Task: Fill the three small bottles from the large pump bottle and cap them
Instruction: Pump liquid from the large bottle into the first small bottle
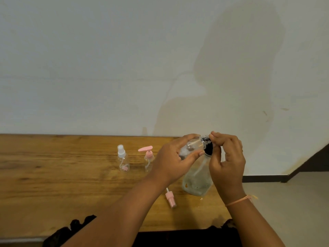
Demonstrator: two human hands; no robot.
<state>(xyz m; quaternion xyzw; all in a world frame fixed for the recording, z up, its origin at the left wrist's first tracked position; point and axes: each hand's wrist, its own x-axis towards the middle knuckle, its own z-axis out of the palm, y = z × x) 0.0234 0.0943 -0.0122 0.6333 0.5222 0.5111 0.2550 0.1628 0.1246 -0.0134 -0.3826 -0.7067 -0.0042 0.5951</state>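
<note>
On table: 2 small bottles | 1 pink cap | 1 large bottle

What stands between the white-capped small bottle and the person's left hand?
In the head view, the pink-pump bottle stands upright on the table between the white-capped bottle and the left hand, which grips a third small bottle.

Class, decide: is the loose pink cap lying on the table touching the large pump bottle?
Apart. The head view shows a strip of bare table between the pink cap and the large pump bottle.
</note>
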